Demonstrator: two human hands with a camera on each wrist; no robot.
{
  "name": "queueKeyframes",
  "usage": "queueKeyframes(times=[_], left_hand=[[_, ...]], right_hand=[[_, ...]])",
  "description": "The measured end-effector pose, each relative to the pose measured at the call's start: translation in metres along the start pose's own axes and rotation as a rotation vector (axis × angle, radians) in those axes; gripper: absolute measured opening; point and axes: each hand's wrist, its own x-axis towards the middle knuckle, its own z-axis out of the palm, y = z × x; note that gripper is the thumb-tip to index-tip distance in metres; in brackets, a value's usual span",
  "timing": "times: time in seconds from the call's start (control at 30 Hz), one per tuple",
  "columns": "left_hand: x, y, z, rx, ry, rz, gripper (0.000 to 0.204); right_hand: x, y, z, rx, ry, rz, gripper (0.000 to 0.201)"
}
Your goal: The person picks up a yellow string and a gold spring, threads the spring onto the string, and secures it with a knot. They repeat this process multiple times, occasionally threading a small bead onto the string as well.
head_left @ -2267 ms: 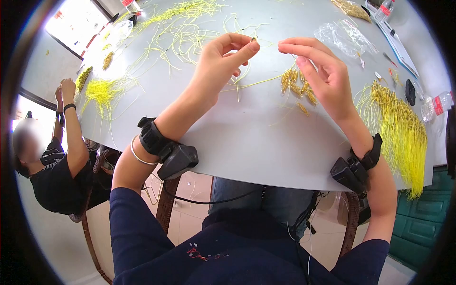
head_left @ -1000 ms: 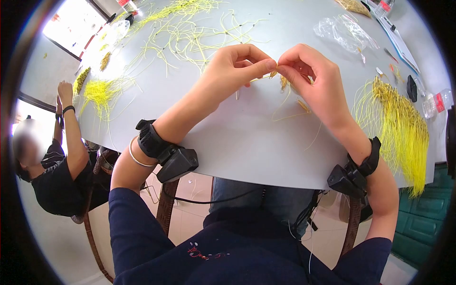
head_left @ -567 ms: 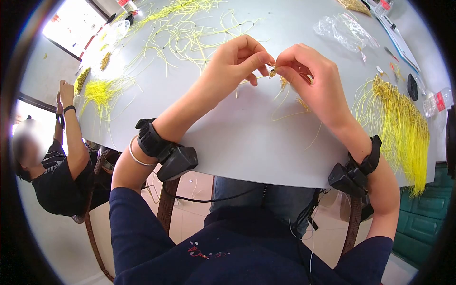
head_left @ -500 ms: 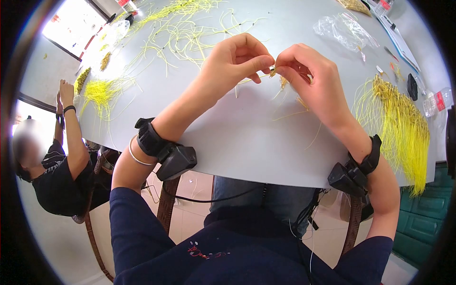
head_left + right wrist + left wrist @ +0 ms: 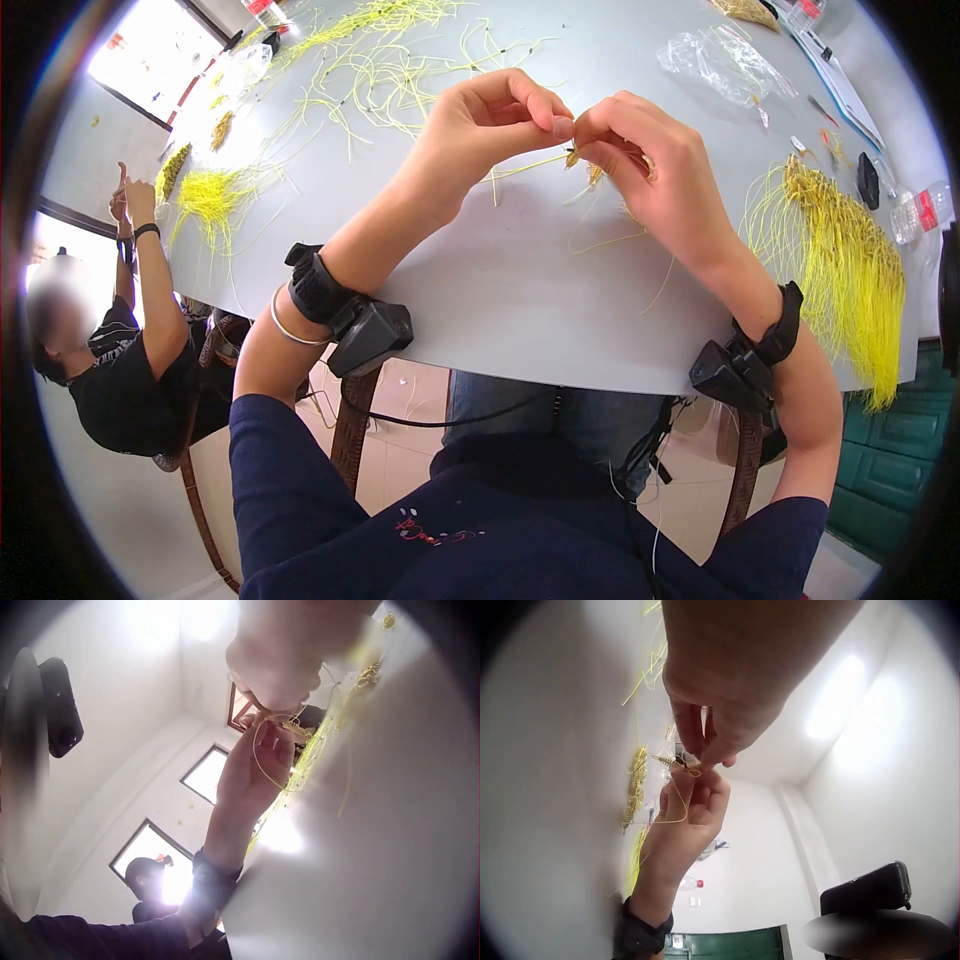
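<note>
My left hand (image 5: pixel 468 135) and right hand (image 5: pixel 655 150) meet fingertip to fingertip above the table, thumbs against index fingers. Between them is a small gold coil spring (image 5: pixel 669 762) with thin yellow cord (image 5: pixel 685 812) at its end. The cord makes a small loop at the fingertips and a wider bend beside the right hand. In the right wrist view the spring (image 5: pixel 298 730) sticks out just past the pinched fingertips. Both hands pinch the cord close to the spring's end; the fingers partly hide the spot. More gold springs (image 5: pixel 636 784) lie on the table, mostly hidden under the right hand in the head view.
Yellow cords (image 5: pixel 370 85) spread across the far table (image 5: pixel 500 300). A bundle of corded springs (image 5: pixel 850 270) hangs over the right edge. A cord pile (image 5: pixel 210 195) lies left, clear plastic bags (image 5: pixel 725 65) at the back right, a bottle (image 5: pixel 920 213) right. Another person (image 5: pixel 120 350) sits at left.
The hands were apart, the left pinching a small gold piece; they came together over the springs. Over the last half second, the left fingertips shifted slightly at the cord.
</note>
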Motion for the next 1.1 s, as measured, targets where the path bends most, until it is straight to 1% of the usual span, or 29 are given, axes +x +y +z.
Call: queueKeyframes(times=[0.07, 0.17, 0.23, 0.27, 0.33, 0.37, 0.43, 0.47, 0.5, 0.57, 0.6, 0.67, 0.8, 0.87, 1.0, 1.07, 1.1], left_hand=[[0.0, 0.0, -0.001, 0.012, -0.007, 0.001, 0.011], [0.001, 0.002, -0.001, 0.017, 0.029, -0.021, 0.011], [0.001, 0.006, 0.0, -0.1, 0.043, -0.11, 0.008], [0.001, 0.005, 0.0, -0.1, 0.044, -0.11, 0.008], [0.002, 0.005, 0.0, 0.055, 0.098, -0.119, 0.016], [0.002, 0.007, 0.001, 0.055, 0.097, -0.119, 0.016], [0.001, 0.012, 0.001, 0.238, -0.001, -0.28, 0.027], [0.002, 0.011, -0.001, 0.373, -0.054, -0.274, 0.026], [0.001, 0.011, -0.001, 0.373, -0.054, -0.274, 0.026], [0.0, 0.01, -0.001, 0.512, -0.129, -0.102, 0.023], [0.0, 0.01, -0.002, 0.512, -0.129, -0.103, 0.023], [0.001, 0.009, -0.002, 0.528, -0.08, -0.038, 0.02], [0.0, 0.009, 0.0, 0.52, -0.056, -0.031, 0.02], [-0.001, 0.009, 0.0, 0.431, 0.036, -0.214, 0.022], [-0.001, 0.008, 0.001, 0.319, 0.016, -0.21, 0.027], [-0.001, 0.006, 0.003, 0.27, 0.087, -0.273, 0.03], [-0.001, 0.006, 0.002, 0.27, 0.087, -0.273, 0.03]], right_hand=[[0.0, 0.0, 0.0, 0.007, -0.005, 0.002, 0.005], [-0.002, -0.002, 0.0, 0.035, -0.058, 0.051, 0.005], [-0.002, 0.0, 0.001, 0.071, -0.042, 0.076, 0.005], [-0.002, 0.0, 0.002, 0.072, -0.043, 0.075, 0.005], [-0.001, 0.0, 0.002, 0.103, -0.021, 0.081, 0.005], [-0.001, 0.0, 0.001, 0.102, -0.021, 0.081, 0.005], [-0.001, 0.002, 0.0, 0.038, -0.025, 0.04, 0.005], [-0.001, 0.001, 0.0, 0.039, -0.025, 0.04, 0.005], [0.0, -0.001, -0.001, 0.043, -0.022, 0.045, 0.005], [0.0, -0.001, -0.001, 0.045, -0.018, 0.049, 0.005], [0.0, 0.001, 0.0, 0.047, -0.016, 0.043, 0.005], [0.0, 0.001, 0.0, 0.05, -0.014, 0.038, 0.005], [0.0, 0.0, -0.001, 0.051, 0.012, 0.045, 0.006], [0.0, 0.0, -0.001, 0.052, 0.023, 0.034, 0.006], [0.0, 0.001, -0.001, 0.033, -0.001, 0.035, 0.006], [0.0, 0.0, -0.002, 0.028, -0.001, 0.037, 0.006], [0.0, 0.0, -0.002, 0.018, -0.004, 0.044, 0.006]])
